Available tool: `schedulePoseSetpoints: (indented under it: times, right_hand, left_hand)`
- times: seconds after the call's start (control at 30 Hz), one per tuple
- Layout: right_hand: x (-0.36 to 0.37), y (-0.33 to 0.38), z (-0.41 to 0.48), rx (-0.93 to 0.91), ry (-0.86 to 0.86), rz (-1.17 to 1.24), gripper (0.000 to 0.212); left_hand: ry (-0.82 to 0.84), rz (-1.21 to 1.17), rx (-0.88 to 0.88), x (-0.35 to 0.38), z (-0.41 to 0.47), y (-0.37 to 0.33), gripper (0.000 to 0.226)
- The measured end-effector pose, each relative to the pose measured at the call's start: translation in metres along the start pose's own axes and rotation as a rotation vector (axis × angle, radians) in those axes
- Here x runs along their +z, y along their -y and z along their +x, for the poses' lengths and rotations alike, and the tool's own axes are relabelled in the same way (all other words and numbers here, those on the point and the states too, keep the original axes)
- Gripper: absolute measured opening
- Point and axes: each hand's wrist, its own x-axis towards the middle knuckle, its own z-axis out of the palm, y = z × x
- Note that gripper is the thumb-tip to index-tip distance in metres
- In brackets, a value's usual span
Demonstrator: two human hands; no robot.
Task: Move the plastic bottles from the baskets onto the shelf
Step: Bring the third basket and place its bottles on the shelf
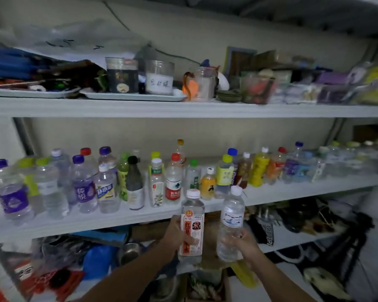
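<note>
My left hand point(175, 234) grips a clear bottle with a red-and-white label point(191, 227) and a white cap, held upright just below the middle shelf's front edge point(122, 216). To its right my right hand point(246, 244) holds a clear water bottle with a pale blue label point(231, 225), also upright. Both bottle tops reach up in front of the shelf edge. Several bottles with purple, yellow, red and white caps stand in rows on the white middle shelf, such as a purple-labelled one point(84, 188). No basket is clearly visible.
The top shelf point(183, 109) carries trays, jars point(159, 77) and packets. The lower shelf holds bags, a blue container point(100, 261) and dark cloth. A gap on the middle shelf lies right of the orange bottle point(208, 185), near the front edge.
</note>
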Motion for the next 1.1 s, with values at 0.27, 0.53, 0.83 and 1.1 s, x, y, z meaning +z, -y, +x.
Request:
schedulePoseSetpoints:
  times: [0.27, 0.53, 0.83, 1.1]
  right_hand:
    - [-0.115, 0.018, 0.055, -0.025, -0.106, 0.011, 0.054]
    - [-0.163, 0.037, 0.099, -0.047, -0.161, 0.042, 0.04]
    - [-0.21, 0.049, 0.164, -0.035, -0.175, 0.079, 0.032]
    - [-0.236, 0.079, 0.243, -0.088, 0.018, -0.003, 0.045]
  left_hand:
    - [0.078, 0.006, 0.06, 0.136, 0.05, -0.028, 0.064]
    - [0.04, 0.176, 0.217, 0.199, 0.123, -0.05, 0.068]
    - [-0.056, 0.23, 0.267, 0.256, 0.186, -0.064, 0.063]
    - [-0.22, 0.222, 0.296, 0.299, 0.237, -0.071, 0.065]
